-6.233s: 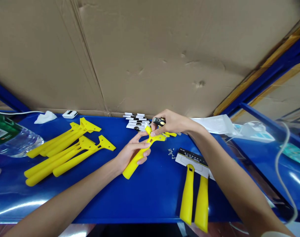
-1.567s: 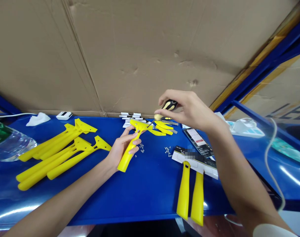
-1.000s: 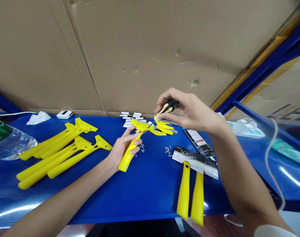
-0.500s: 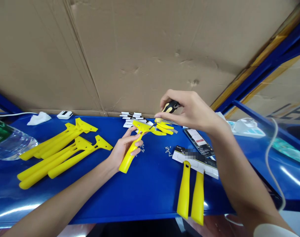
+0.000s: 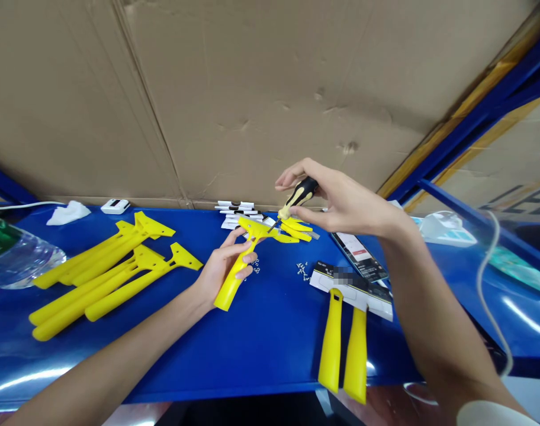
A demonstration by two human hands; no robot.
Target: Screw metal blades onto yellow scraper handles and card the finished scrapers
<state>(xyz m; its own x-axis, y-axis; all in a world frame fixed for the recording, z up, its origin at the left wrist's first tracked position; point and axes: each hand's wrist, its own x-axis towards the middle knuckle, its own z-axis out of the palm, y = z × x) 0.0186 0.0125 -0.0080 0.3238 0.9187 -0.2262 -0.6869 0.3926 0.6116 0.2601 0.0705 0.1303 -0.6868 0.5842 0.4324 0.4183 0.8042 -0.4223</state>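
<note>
My left hand (image 5: pixel 217 266) is closed around the handle of a yellow plastic scraper (image 5: pixel 230 289), with its wide head pointing away from me. Above it, my right hand (image 5: pixel 345 198) has a black-and-cream screwdriver (image 5: pixel 300 194) between thumb and palm, while its fingers are loosened and lifted off the handle's far side. The screwdriver slants down to the right end of the scraper head, its tip at a hole there. Small metal nuts (image 5: pixel 256 266) lie beside the left fingers. Loose screws (image 5: pixel 302 271) are scattered to the right.
Several yellow scrapers (image 5: pixel 139 284) lie at left near a plastic bottle (image 5: pixel 21 254). Yellow smaller parts (image 5: pixel 296 229) and white packets (image 5: pixel 237 208) sit at the back. At right are a phone (image 5: pixel 359 254), a printed card (image 5: pixel 354 290) and two yellow handles (image 5: pixel 331 349). Cardboard (image 5: pixel 261 106) stands behind.
The fingers of my right hand have loosened and spread from the screwdriver handle, showing more of it. My left hand and the scraper stay in place.
</note>
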